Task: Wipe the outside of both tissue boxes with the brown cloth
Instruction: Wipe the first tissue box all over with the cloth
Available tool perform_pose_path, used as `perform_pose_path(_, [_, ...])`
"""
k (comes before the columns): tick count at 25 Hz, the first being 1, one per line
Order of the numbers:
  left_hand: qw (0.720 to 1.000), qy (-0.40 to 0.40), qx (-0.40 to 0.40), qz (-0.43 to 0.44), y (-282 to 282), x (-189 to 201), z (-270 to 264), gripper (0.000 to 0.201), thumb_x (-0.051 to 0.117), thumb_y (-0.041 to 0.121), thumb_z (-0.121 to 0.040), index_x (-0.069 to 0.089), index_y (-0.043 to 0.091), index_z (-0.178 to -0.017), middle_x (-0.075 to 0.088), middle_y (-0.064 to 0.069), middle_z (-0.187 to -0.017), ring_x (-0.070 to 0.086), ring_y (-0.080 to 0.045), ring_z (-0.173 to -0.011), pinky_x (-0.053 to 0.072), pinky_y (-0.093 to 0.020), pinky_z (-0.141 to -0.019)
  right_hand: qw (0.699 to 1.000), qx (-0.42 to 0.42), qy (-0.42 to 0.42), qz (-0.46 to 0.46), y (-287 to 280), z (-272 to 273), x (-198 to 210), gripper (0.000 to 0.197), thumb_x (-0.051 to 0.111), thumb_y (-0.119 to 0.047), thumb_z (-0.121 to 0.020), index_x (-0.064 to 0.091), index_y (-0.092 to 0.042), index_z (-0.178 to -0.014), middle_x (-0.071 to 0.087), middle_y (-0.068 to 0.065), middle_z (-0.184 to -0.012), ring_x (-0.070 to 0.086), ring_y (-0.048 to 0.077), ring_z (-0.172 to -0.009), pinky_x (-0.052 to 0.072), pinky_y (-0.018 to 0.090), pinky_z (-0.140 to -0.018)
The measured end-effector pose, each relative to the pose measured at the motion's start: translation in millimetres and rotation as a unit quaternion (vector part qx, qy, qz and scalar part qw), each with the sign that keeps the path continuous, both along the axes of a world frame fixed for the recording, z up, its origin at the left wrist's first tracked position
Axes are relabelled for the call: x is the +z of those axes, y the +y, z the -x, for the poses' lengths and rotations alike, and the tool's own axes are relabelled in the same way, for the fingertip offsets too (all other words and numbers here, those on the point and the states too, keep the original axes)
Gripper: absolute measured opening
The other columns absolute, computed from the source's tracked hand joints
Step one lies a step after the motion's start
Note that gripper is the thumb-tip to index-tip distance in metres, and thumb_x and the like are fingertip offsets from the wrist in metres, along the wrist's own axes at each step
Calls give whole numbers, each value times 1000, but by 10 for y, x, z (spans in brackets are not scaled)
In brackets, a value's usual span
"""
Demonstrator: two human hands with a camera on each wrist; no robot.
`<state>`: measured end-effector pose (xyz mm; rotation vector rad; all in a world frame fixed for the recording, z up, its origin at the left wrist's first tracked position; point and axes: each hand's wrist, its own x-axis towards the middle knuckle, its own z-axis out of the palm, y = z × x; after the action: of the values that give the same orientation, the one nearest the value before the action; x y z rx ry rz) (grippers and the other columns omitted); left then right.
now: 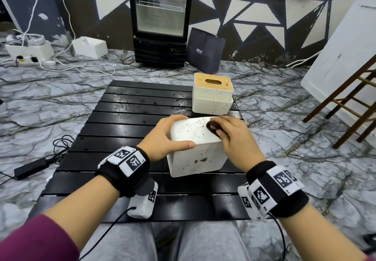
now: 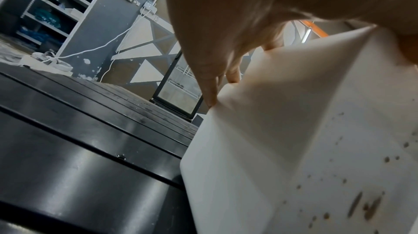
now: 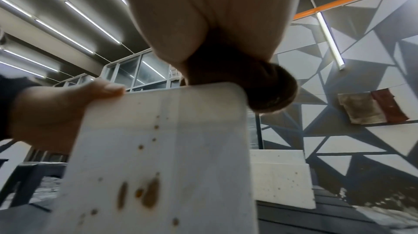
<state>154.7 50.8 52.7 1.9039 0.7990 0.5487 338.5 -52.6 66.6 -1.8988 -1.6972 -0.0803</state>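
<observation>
We see the near tissue box (image 1: 195, 152), white w/ brown spots, tipped on the slatted black table (image 1: 114, 122), roughly mid-table, toward the right edge. Left hand (image 1: 164, 138) grasps it: thumb along the near top edge, fingers wrapped over the far left corner. Right hand (image 1: 234, 138) clutches the brown cloth (image 1: 212, 130), bunched, and presses it on the box's top face at the right corner. In the right wrist view the cloth wad (image 3: 267, 91) sits at the box's upper corner; stains run down the near face. Second tissue box (image 1: 212, 95), tan lid w/ oval slot, stands upright near the far right corner of the table, just beyond the first; whether they touch, we can't tell.
</observation>
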Motion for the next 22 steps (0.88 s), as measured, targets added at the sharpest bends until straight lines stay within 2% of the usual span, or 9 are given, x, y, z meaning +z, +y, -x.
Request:
perform_pose_path(3, [1000,-5,4,7,-12,-14,-10,65,71,61,-45,42,60,-104,40,10,-127,47,-12,-114,44,-35,-101,999,-28,24,34,185,-31,66,33,44,-10,-92,52,-12,-123,54,8,-125,44,29,-117,32,33,-102])
perform_pose_path(6, [1000,-4,13,1,-7,-29,-13,69,72,61,-46,42,58,-107,40,10,-126,48,-11,-113,45,-36,-101,997,-37,-36,51,262,170,102,33,40,-14,-93,49,-16,-126,52,6,-127,40,27,-120,35,39,-102])
perform_pose_path(8, [1000,3,15,-5,-10,-22,-9,71,75,58,-49,42,54,-112,40,10,-126,47,-10,-112,44,-35,-101,998,-7,-52,37,160,225,71,32,42,-14,-93,50,-15,-124,53,5,-127,40,27,-120,33,38,-102])
perform_pose_path(11, [1000,2,11,-4,-6,-7,-16,70,76,53,-52,43,51,-114,40,8,-125,47,-9,-109,44,-34,-101,999,5,-14,36,103,128,97,32,44,-12,-92,51,-14,-123,54,6,-125,42,25,-119,29,31,-103])
perform_pose_path(15, [1000,4,16,-7,8,-33,-33,72,73,60,-47,42,53,-112,40,8,-125,47,-9,-111,43,-35,-102,998,-36,-27,49,300,215,121,32,40,-13,-93,50,-15,-124,53,7,-126,41,27,-117,32,35,-100])
perform_pose_path(17, [1000,2,14,-13,11,-46,-31,74,72,62,-45,42,53,-112,41,8,-126,47,-9,-114,43,-36,-103,999,-12,-28,30,286,347,86,33,36,-18,-93,52,-15,-122,54,7,-125,43,28,-116,33,37,-99])
perform_pose_path(20, [1000,-6,12,-10,16,-42,-20,70,73,62,-46,43,57,-108,42,10,-125,48,-9,-114,43,-35,-102,999,31,-18,6,128,323,9,47,25,-32,-86,55,-16,-118,57,5,-121,47,28,-114,38,39,-99])
perform_pose_path(22, [1000,0,7,-4,22,-27,-15,69,74,60,-46,43,57,-108,41,10,-125,47,-9,-114,43,-34,-102,1000,17,-8,6,106,156,-11,42,30,-30,-88,55,-16,-119,57,5,-121,47,27,-115,36,37,-101])
